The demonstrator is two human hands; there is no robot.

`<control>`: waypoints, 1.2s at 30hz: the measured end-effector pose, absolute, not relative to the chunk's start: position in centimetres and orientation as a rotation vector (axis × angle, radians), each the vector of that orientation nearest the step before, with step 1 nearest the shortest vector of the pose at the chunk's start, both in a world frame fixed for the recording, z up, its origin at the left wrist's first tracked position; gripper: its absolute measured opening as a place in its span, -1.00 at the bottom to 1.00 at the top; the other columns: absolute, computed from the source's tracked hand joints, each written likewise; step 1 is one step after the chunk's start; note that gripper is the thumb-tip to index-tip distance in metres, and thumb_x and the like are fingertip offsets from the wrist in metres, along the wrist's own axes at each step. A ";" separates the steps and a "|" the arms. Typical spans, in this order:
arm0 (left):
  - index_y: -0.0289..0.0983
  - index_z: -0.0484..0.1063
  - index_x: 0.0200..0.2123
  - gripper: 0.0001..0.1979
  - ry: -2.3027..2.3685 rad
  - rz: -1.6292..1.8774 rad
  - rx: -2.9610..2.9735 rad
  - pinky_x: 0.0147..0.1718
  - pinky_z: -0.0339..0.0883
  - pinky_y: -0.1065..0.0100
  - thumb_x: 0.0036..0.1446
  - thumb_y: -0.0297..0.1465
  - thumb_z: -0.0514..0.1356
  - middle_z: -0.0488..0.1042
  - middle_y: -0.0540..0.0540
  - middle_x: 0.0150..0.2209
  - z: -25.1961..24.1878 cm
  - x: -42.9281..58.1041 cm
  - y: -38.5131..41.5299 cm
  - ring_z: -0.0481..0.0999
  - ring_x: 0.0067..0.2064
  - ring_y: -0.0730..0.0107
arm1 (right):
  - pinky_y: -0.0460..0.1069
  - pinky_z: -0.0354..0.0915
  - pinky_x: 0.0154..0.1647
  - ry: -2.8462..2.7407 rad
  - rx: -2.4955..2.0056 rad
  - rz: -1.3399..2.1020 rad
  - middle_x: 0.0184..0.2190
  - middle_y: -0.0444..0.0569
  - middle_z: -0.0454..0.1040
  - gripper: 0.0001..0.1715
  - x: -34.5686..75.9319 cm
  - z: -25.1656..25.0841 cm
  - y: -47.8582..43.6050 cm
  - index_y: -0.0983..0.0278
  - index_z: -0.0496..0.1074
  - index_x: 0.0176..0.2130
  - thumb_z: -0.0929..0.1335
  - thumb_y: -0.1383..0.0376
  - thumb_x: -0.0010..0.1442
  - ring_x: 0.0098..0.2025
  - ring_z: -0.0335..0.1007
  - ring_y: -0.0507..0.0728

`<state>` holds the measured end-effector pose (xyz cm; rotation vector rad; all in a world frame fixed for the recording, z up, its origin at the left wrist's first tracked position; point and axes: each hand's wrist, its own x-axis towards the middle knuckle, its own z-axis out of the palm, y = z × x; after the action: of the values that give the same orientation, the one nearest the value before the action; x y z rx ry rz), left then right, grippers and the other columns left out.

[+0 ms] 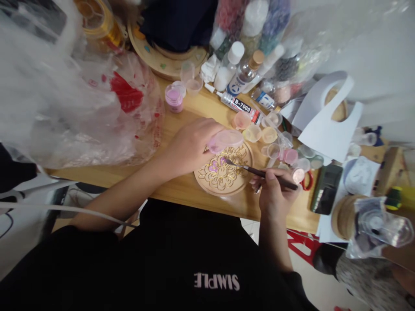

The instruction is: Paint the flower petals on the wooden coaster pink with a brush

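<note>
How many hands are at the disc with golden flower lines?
2: the left hand holds a small pink container at the disc's far side; the right hand holds a brush, tip at the pattern.

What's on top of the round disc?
A gold-lined floral pattern, partly purple, lies on the disc. The brush reaches over it. The left hand and its cup cover the upper-left part, so anything there can't be seen.

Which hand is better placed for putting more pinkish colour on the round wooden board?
Probably the right hand: its grip holds the dark-handled brush, tip over the gold-lined round wooden board. The left hand holds a small translucent pinkish plastic cup.
</note>
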<state>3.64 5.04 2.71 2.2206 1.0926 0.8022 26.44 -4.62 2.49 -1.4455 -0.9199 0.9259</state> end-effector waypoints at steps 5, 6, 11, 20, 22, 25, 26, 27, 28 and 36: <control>-0.37 0.47 -0.15 -0.85 1.065 0.872 2.216 -0.23 0.33 0.30 0.19 -0.58 0.24 0.56 -0.12 -0.26 2.6 3.5 5.0 0.51 -0.21 0.25 | -0.10 0.33 -0.67 -0.824 -1.435 0.998 -0.64 -0.21 0.55 -0.85 26.3 2.2 -4.3 0.19 0.55 -0.41 0.52 0.21 0.14 -0.68 0.41 0.02; -0.36 0.47 -0.15 -0.85 1.067 0.855 2.216 -0.23 0.33 0.30 0.19 -0.58 0.23 0.56 -0.13 -0.26 2.6 3.5 5.0 0.51 -0.21 0.25 | -0.11 0.33 -0.68 -0.808 -1.437 1.013 -0.65 -0.21 0.53 -0.83 26.4 2.2 -4.2 0.19 0.55 -0.42 0.53 0.19 0.12 -0.69 0.40 0.01; -0.31 0.45 -0.17 -0.84 1.074 0.846 2.208 -0.22 0.34 0.30 0.17 -0.58 0.20 0.55 -0.12 -0.24 2.4 3.5 5.0 0.51 -0.20 0.26 | -0.11 0.28 -0.71 -0.762 -1.413 1.056 -0.67 -0.22 0.51 -0.77 26.6 2.0 -3.9 0.19 0.53 -0.44 0.54 0.13 0.07 -0.73 0.33 0.00; -0.30 0.46 -0.21 -0.85 1.098 0.830 2.164 -0.23 0.35 0.31 0.16 -0.60 0.20 0.54 -0.08 -0.29 2.8 3.6 5.0 0.51 -0.23 0.29 | -0.14 0.18 -0.75 -0.797 -1.313 1.023 -0.64 -0.20 0.52 -0.86 27.4 3.0 -3.9 0.22 0.56 -0.42 0.50 0.23 0.13 -0.72 0.33 -0.02; -0.30 0.49 -0.22 -0.85 1.133 0.785 2.114 -0.22 0.37 0.31 0.14 -0.59 0.22 0.55 -0.07 -0.29 2.8 3.6 5.0 0.53 -0.22 0.29 | -0.16 0.14 -0.75 -0.806 -1.284 1.002 -0.64 -0.19 0.53 -0.88 27.4 3.8 -3.7 0.23 0.56 -0.43 0.49 0.27 0.13 -0.71 0.34 -0.02; -0.31 0.53 -0.13 -0.78 1.132 0.805 1.990 -0.17 0.43 0.29 0.11 -0.55 0.28 0.62 -0.11 -0.19 2.7 3.7 4.9 0.59 -0.16 0.26 | -0.16 0.14 -0.74 -0.860 -1.235 0.940 -0.65 -0.18 0.50 -0.89 26.6 5.1 -3.1 0.24 0.56 -0.41 0.45 0.30 0.17 -0.69 0.35 -0.01; -0.31 0.53 -0.09 -0.74 1.111 0.828 1.934 -0.15 0.45 0.29 0.12 -0.53 0.29 0.63 -0.12 -0.16 2.7 3.7 4.9 0.60 -0.14 0.26 | -0.15 0.15 -0.73 -0.883 -1.224 0.905 -0.66 -0.19 0.49 -0.88 26.2 5.5 -2.8 0.24 0.56 -0.41 0.44 0.30 0.18 -0.68 0.35 -0.01; -0.30 0.53 -0.04 -0.70 1.084 0.848 1.876 -0.13 0.47 0.29 0.13 -0.51 0.30 0.64 -0.12 -0.12 2.8 3.7 4.8 0.62 -0.12 0.27 | -0.14 0.16 -0.73 -0.910 -1.212 0.867 -0.66 -0.19 0.48 -0.86 25.8 5.7 -2.5 0.23 0.55 -0.41 0.43 0.29 0.19 -0.69 0.34 -0.01; -0.29 0.53 0.00 -0.67 1.056 0.858 1.820 -0.10 0.48 0.29 0.13 -0.49 0.30 0.65 -0.12 -0.09 2.9 3.6 4.8 0.63 -0.10 0.28 | -0.13 0.17 -0.72 -0.936 -1.200 0.825 -0.66 -0.20 0.47 -0.86 25.3 5.9 -2.3 0.22 0.55 -0.42 0.43 0.28 0.20 -0.69 0.34 -0.01; -0.26 0.55 -0.18 -0.73 0.962 0.797 1.604 -0.15 0.50 0.29 0.03 -0.33 0.43 0.67 -0.09 -0.18 4.0 3.3 4.9 0.63 -0.19 0.26 | -0.03 0.40 -0.53 -1.103 -1.208 0.847 -0.47 -0.17 0.55 -0.97 23.7 7.1 -2.3 0.16 0.60 -0.25 0.48 0.29 0.25 -0.51 0.53 0.07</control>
<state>3.28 4.90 4.00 1.6036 0.9616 0.7968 23.69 -2.28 7.06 -1.2081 -1.1030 0.8470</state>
